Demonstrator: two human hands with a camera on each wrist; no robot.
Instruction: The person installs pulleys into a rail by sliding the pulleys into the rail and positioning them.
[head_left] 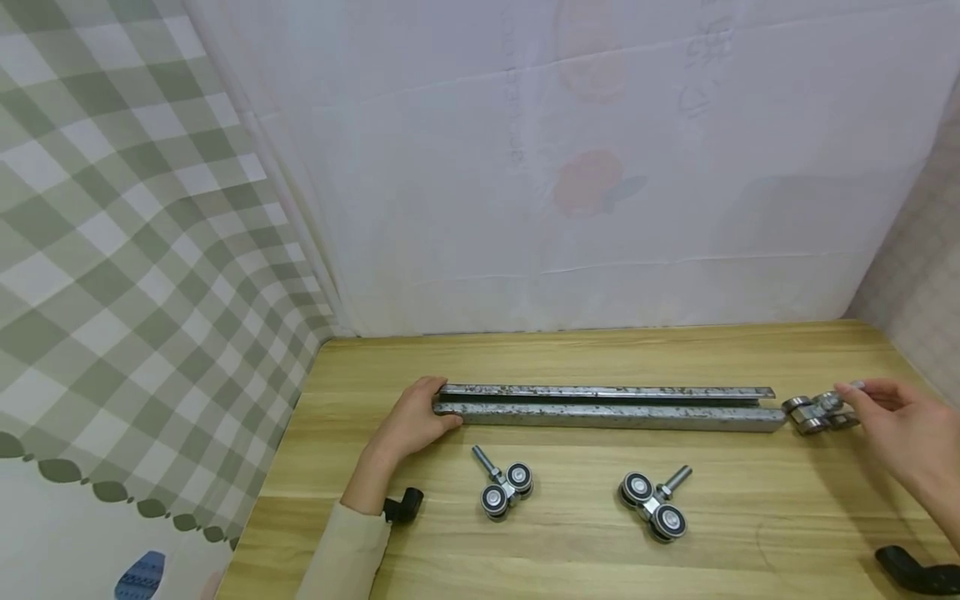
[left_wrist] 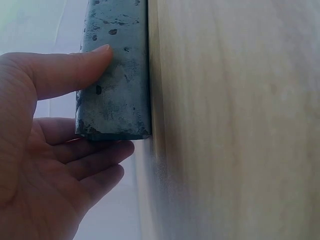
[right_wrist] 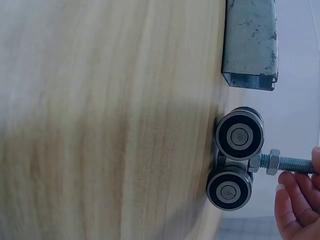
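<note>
A worn metal C-channel track (head_left: 600, 415) lies lengthwise with its slot facing up. My left hand (head_left: 412, 421) holds its left end; in the left wrist view the thumb (left_wrist: 75, 72) presses the side wall and the other fingers reach past the cut end. At the opposite end, my right hand (head_left: 911, 425) pinches the threaded bolt of a roller trolley (head_left: 810, 414). In the right wrist view, that trolley's wheels (right_wrist: 240, 136) sit at the tabletop, bolt upright, a small gap from the track's open end (right_wrist: 250, 77).
Two more roller trolleys, a left one (head_left: 506, 483) and a right one (head_left: 652, 504), lie in front of the track on the wooden table (head_left: 555, 558). A white cloth wall (head_left: 465, 208) stands behind, a checkered cloth (head_left: 150, 242) at left. A black curved piece (head_left: 918, 572) shows at lower right.
</note>
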